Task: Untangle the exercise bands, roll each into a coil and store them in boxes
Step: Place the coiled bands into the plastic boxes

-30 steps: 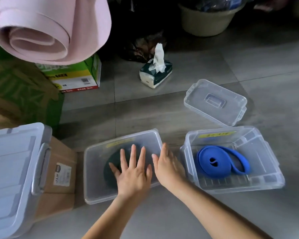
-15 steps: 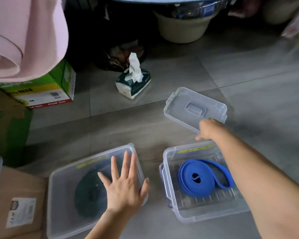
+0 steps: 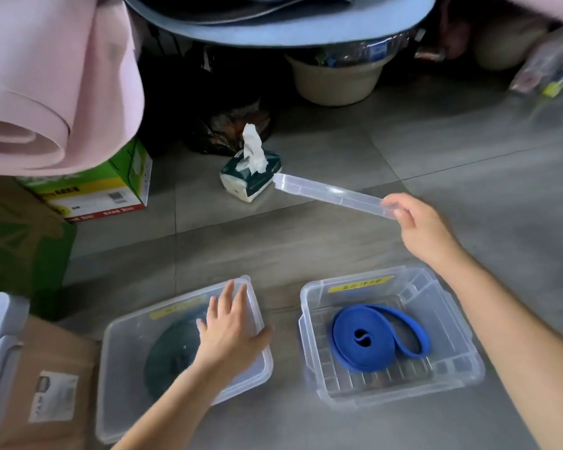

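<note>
Head view: the right hand (image 3: 416,225) is sitting at about 2 o'clock in the frame. Its thumb and fingers are pinching the near end of a clear plastic lid (image 3: 329,193). The lid is showing edge-on and running from the grip toward 10 o'clock, its far end lying just beside a tissue pack (image 3: 251,177).

The open clear box (image 3: 307,349) is standing at 5 o'clock, below that hand and well apart from the lid. A coiled blue exercise band (image 3: 374,339) is lying on its ribbed floor, with one loose loop trailing toward 3 o'clock.

The left hand (image 3: 231,332) is lying flat, fingers straight and slightly spread, pressing on the top of the closed clear box (image 3: 127,368) at 7 o'clock. A dark green coiled band (image 3: 173,355) is showing through the plastic, just at 9 o'clock of the palm.

Each box is carrying a yellow label (image 3: 359,284) along its far edge; the writing is too blurred to read. A green carton (image 3: 111,190) at 10 o'clock is showing a barcode and small print, also unreadable. A cardboard box (image 3: 52,394) at 8 o'clock is wearing a white sticker, its text illegible.
</note>
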